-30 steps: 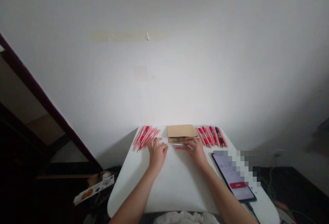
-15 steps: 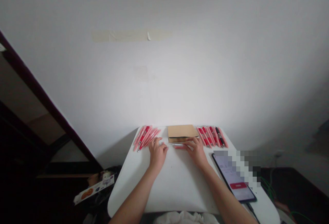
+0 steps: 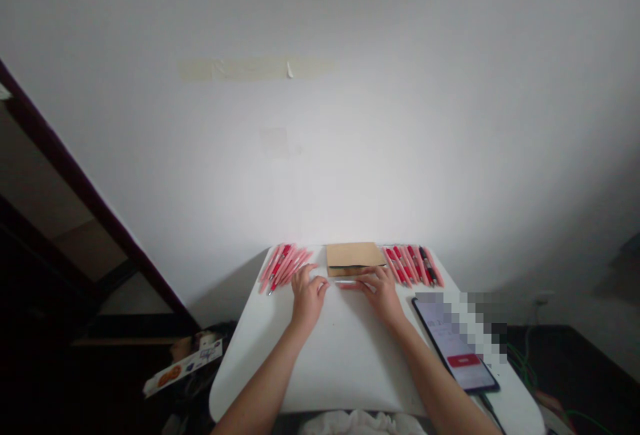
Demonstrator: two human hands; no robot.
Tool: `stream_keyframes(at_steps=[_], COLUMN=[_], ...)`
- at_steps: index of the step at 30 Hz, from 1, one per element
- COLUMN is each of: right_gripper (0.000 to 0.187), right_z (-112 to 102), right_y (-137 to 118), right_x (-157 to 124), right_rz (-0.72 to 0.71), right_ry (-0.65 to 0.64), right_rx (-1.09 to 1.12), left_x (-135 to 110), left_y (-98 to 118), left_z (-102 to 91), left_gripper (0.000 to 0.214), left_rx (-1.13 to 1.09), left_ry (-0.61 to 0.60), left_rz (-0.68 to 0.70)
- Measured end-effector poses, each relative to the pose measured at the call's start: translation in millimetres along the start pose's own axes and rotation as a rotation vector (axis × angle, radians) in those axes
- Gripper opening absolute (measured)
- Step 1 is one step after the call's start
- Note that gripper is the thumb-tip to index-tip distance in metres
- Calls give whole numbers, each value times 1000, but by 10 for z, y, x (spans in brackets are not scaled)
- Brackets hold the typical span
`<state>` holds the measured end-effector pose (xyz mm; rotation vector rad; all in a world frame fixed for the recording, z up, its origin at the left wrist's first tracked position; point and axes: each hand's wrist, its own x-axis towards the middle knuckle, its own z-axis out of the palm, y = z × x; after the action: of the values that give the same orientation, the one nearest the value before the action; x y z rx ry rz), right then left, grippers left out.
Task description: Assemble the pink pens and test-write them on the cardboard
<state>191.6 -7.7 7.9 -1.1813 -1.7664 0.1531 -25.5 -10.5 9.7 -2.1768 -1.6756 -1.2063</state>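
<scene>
My right hand (image 3: 384, 294) is closed in a pinch on a pink pen (image 3: 351, 285), which lies sideways with its pale tip pointing left. My left hand (image 3: 309, 296) hovers at the left of that tip, thumb and forefinger pressed together. Anything between them is too small to make out. Left of my left hand, a loose pile of pink and red pens (image 3: 281, 266) lies at the table's far left. A second group of pens (image 3: 411, 266), pink, red and one black, lies in a slanted row beyond my right hand.
A brown cardboard box (image 3: 355, 255) stands at the table's back edge between the two pen groups. On the right a phone (image 3: 457, 345) lies with its screen lit and a cable at its lower end. The white table (image 3: 345, 368) meets the wall (image 3: 340, 175).
My left hand has shifted slightly right, nearer the pen's tip. My right hand and the pen have hardly moved.
</scene>
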Motion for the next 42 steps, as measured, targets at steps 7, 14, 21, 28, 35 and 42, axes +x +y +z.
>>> stream_keyframes(at_steps=[7, 14, 21, 28, 35, 42], right_gripper=[24, 16, 15, 15, 16, 12], right_z=[14, 14, 26, 38, 57, 60], right_y=[8, 18, 15, 27, 30, 14], right_x=[-6, -11, -13, -8, -15, -19], right_rz=[9, -3, -11, -15, -47, -47], right_ry=[-8, -27, -15, -29, -58, -102], right_rx=[-15, -35, -39, -24, -21, -33], left_x=[4, -4, 1, -1, -2, 2], left_y=[8, 3, 20, 30, 48, 56], left_z=[0, 9, -2, -31, -44, -46], left_gripper=[7, 5, 6, 7, 8, 7], left_rx=[-16, -25, -19, -14, -42, -63], left_ry=[4, 12, 14, 0, -35, -68], left_rz=[20, 39, 60, 100, 111, 82])
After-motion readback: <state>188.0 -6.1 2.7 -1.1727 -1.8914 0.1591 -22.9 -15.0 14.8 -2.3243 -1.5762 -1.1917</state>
